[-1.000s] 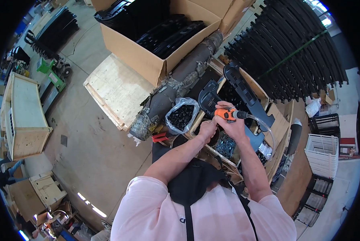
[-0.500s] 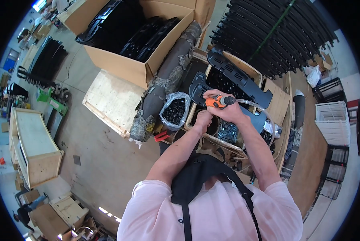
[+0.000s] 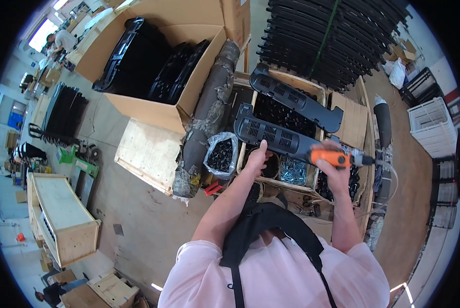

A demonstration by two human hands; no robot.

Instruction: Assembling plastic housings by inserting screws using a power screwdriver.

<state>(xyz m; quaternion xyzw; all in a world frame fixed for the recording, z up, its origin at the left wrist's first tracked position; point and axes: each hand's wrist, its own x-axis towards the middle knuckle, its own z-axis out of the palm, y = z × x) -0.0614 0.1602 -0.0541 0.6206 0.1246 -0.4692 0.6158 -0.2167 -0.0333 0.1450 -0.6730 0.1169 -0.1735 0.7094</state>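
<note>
My right hand is closed around an orange air screwdriver, tipped sideways with its dark end to the right; motion smears the fingers. A clear hose curves down from it. My left hand is at the near edge of a long black vented plastic panel. Its thumb lies on the panel and its other fingers curl below the edge, partly hidden. A second similar panel lies beyond, across a wooden bin of small black parts. Silver screws fill a compartment just right of my left hand.
Left of the bins are a clear bag of black clips, a red-handled tool and a long wrapped grey roll. A cardboard box holds black panels. Stacked black parts stand behind; white crates stand right.
My right hand has carried the screwdriver right, away from the near panel, and turned it sideways. My left hand has shifted slightly, its thumb now on the panel. The view has shifted too.
</note>
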